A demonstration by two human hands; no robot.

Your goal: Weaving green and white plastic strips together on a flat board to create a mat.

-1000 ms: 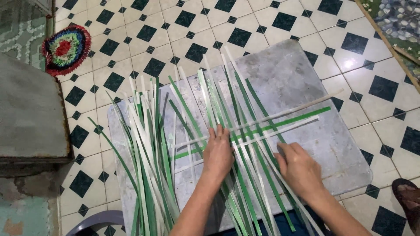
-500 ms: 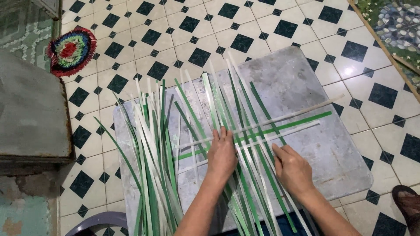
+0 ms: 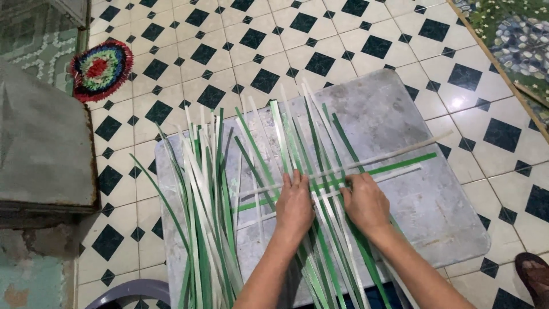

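While weaving green and white strips (image 3: 284, 133) on the grey board (image 3: 394, 109), press left hand (image 3: 294, 204) and right hand (image 3: 366, 201) flat, open, gripping nothing; next, slide cross strips (image 3: 403, 166) snug, gently.

Home floor workspace: patterned tiles (image 3: 320, 63), round rag mat (image 3: 101, 70), weaving board (image 3: 394, 120).

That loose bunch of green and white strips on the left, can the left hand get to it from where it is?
Probably yes. The left hand lies flat on the crossed strips, and the loose bunch lies right beside it on the same grey board, with nothing standing between them.
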